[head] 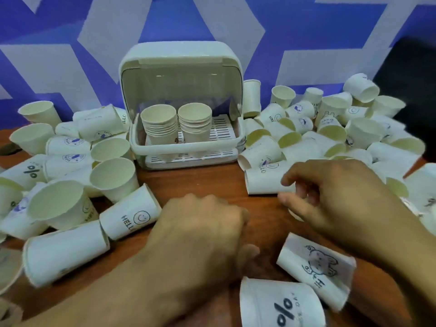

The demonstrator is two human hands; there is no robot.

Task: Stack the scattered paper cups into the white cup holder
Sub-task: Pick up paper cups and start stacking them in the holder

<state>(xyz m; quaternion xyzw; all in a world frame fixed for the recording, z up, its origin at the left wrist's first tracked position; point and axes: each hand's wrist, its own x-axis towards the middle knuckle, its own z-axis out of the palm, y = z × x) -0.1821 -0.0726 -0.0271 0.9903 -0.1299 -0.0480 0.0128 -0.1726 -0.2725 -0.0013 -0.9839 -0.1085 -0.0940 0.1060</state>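
Note:
The white cup holder (141,147) stands at the back centre with its clear lid raised. Inside it are two stacks of paper cups, the left stack (160,125) and the right stack (194,122), both mouth up. My right hand (335,192) pinches the near end of a paper cup (264,181) printed "HELLO", which lies on its side right of centre. My left hand (203,228) rests on the table in front of the holder, fingers curled under, with nothing visible in it. Beside it lies another "HELLO" cup (128,217).
Several loose cups are heaped on the left (68,166) and on the right (330,128) of the holder. A bear-print cup (316,270) and a "%" cup (280,305) lie near my wrists. The table (205,182) is brown wood; a blue and white wall stands behind.

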